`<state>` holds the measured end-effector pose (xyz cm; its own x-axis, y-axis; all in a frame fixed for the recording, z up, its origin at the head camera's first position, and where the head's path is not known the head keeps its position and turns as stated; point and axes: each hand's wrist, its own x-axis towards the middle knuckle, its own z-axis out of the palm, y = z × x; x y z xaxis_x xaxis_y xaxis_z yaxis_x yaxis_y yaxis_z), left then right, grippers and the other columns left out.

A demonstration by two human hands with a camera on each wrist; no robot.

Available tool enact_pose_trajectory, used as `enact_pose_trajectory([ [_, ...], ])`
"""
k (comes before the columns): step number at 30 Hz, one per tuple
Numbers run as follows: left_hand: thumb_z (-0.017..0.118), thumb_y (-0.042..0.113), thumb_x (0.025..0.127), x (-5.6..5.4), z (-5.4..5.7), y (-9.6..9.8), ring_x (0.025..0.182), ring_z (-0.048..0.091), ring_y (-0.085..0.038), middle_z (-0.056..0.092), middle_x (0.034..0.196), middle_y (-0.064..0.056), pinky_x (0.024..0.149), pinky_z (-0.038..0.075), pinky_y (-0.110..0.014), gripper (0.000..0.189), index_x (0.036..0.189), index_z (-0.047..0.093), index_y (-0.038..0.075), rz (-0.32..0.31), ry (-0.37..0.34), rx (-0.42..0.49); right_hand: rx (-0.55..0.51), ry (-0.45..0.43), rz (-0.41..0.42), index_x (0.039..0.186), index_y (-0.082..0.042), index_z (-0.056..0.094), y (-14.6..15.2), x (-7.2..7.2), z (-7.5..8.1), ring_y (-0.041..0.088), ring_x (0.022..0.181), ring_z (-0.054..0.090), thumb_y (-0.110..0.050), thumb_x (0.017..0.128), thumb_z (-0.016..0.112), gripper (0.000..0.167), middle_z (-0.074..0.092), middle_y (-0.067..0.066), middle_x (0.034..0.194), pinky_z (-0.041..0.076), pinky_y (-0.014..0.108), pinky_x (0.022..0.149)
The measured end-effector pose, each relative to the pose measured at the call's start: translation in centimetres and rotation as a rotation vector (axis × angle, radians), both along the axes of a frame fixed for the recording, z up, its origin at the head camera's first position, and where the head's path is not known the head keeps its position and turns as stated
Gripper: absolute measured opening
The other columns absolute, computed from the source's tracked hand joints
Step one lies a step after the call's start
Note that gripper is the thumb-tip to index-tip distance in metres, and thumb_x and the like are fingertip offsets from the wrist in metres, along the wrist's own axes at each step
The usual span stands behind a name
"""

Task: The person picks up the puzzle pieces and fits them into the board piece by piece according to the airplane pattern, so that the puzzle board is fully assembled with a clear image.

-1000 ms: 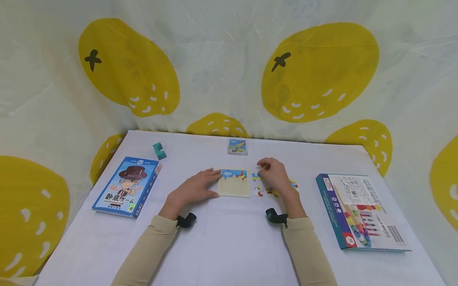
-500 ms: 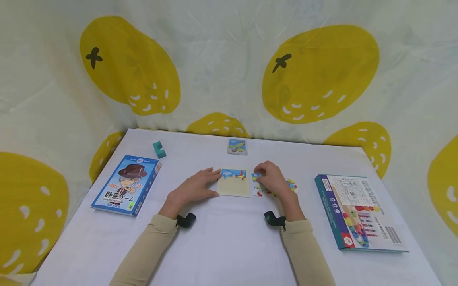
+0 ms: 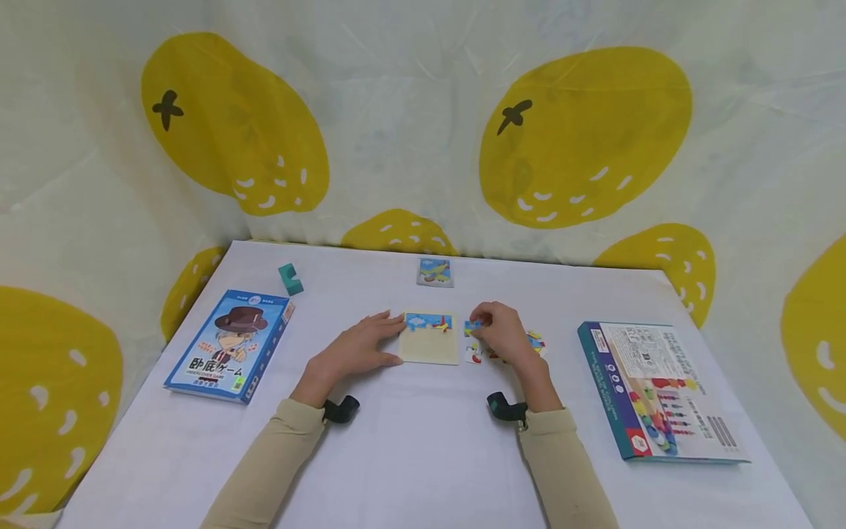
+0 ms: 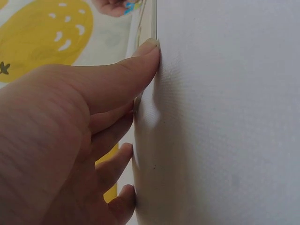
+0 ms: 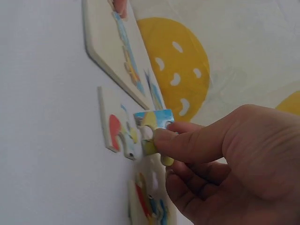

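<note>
Nearest the person, right of the wooden puzzle tray (image 3: 428, 348) and reaching closer than it, lies a flat box printed with bright coloured shapes (image 3: 667, 389); left of the tray, a little less close, is the blue Undercover Game box (image 3: 228, 347). The left hand (image 3: 353, 345) rests at the tray's left side, thumb at the near corner and the other fingers extended, touching and steadying it rather than closing round it. The right hand (image 3: 504, 334), just right of the tray, grasps a blue-and-yellow jigsaw piece (image 5: 157, 119) between thumb and forefinger; whether that piece is wholly off the cloth is hard to tell. Below that hand, near the tray, lies a piece with a red patch (image 5: 113, 124), and farther right are more loose pieces (image 3: 537, 342), partly hidden. Inside the tray, a sky strip (image 3: 423, 321) fills the far edge, leaving bare wood nearer. The step in hand seems to be taking up the next piece; the next move likely calls for bringing it leftward and turning its knobs to suit that strip's edge. Beyond the tray sit an airplane picture card (image 3: 435, 272), a teal block (image 3: 289, 280) off to the left, and the fruit-printed curtain (image 3: 396, 132).
</note>
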<state>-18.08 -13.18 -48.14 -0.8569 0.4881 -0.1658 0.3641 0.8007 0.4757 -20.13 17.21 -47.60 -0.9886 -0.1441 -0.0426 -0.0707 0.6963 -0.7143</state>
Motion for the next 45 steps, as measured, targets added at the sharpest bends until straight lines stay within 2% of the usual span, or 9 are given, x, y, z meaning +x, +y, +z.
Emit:
enact_pose_trajectory([
  [5, 0.072, 0.047, 0.088, 0.0, -0.1, 0.0, 0.155, 0.020, -0.015, 0.032, 0.161, 0.017, 0.124, 0.025, -0.049, 0.076, 0.153, 0.039, 0.028, 0.010, 0.005, -0.019, -0.052, 0.006, 0.008, 0.093, -0.010, 0.071, -0.3, 0.1, 0.4, 0.021, 0.083, 0.055, -0.002, 0.086, 0.070, 0.011, 0.064, 0.007, 0.088, 0.047, 0.030, 0.073],
  [9, 0.072, 0.048, 0.088, 0.0, -0.1, -0.1, 0.155, 0.020, -0.015, 0.031, 0.161, 0.018, 0.123, 0.026, -0.049, 0.076, 0.153, 0.039, 0.029, 0.013, 0.005, -0.019, -0.068, -0.002, 0.045, 0.094, -0.011, 0.071, -1.4, 0.3, 0.6, 0.021, 0.084, 0.055, -0.002, 0.087, 0.069, 0.012, 0.064, 0.006, 0.088, 0.046, 0.029, 0.074],
  [17, 0.072, 0.048, 0.088, 0.0, 0.0, -0.1, 0.155, 0.020, -0.016, 0.032, 0.161, 0.017, 0.123, 0.026, -0.051, 0.076, 0.153, 0.039, 0.028, 0.008, -0.002, -0.007, -0.088, -0.004, 0.091, 0.096, -0.012, 0.073, -3.9, 0.7, 0.1, 0.018, 0.077, 0.054, -0.004, 0.087, 0.071, 0.011, 0.063, 0.005, 0.083, 0.046, 0.028, 0.067],
  [24, 0.072, 0.047, 0.088, 0.1, 0.2, -0.2, 0.155, 0.021, -0.017, 0.033, 0.160, 0.015, 0.123, 0.027, -0.051, 0.075, 0.153, 0.040, 0.027, 0.012, -0.004, 0.005, -0.101, 0.041, 0.061, 0.093, -0.009, 0.070, -5.5, 1.0, -0.1, 0.017, 0.077, 0.055, -0.003, 0.085, 0.074, 0.011, 0.064, 0.005, 0.083, 0.047, 0.027, 0.068],
  [31, 0.073, 0.046, 0.088, 0.2, 0.2, -0.2, 0.154, 0.023, -0.019, 0.036, 0.160, 0.013, 0.122, 0.028, -0.051, 0.074, 0.152, 0.042, 0.025, 0.004, 0.016, 0.011, -0.108, 0.048, 0.041, 0.092, -0.009, 0.070, -6.7, 1.1, -0.4, 0.016, 0.076, 0.057, -0.003, 0.086, 0.073, 0.009, 0.066, 0.004, 0.083, 0.048, 0.026, 0.069],
  [37, 0.072, 0.047, 0.088, 0.1, 0.0, -0.1, 0.154, 0.022, -0.018, 0.036, 0.160, 0.014, 0.122, 0.028, -0.051, 0.074, 0.152, 0.041, 0.027, 0.003, 0.030, 0.003, -0.086, 0.094, 0.046, 0.090, -0.010, 0.071, -8.1, 1.3, -0.6, 0.015, 0.073, 0.055, -0.002, 0.085, 0.071, 0.009, 0.063, 0.002, 0.078, 0.046, 0.027, 0.068],
  [45, 0.073, 0.043, 0.088, 0.1, 0.0, 0.0, 0.154, 0.023, -0.022, 0.037, 0.160, 0.010, 0.124, 0.023, -0.049, 0.076, 0.153, 0.040, 0.023, -0.017, 0.039, 0.033, 0.016, 0.121, 0.052, 0.090, -0.009, 0.072, -9.8, 1.3, -0.9, 0.017, 0.075, 0.055, 0.000, 0.087, 0.068, 0.010, 0.063, 0.002, 0.078, 0.046, 0.028, 0.068],
])
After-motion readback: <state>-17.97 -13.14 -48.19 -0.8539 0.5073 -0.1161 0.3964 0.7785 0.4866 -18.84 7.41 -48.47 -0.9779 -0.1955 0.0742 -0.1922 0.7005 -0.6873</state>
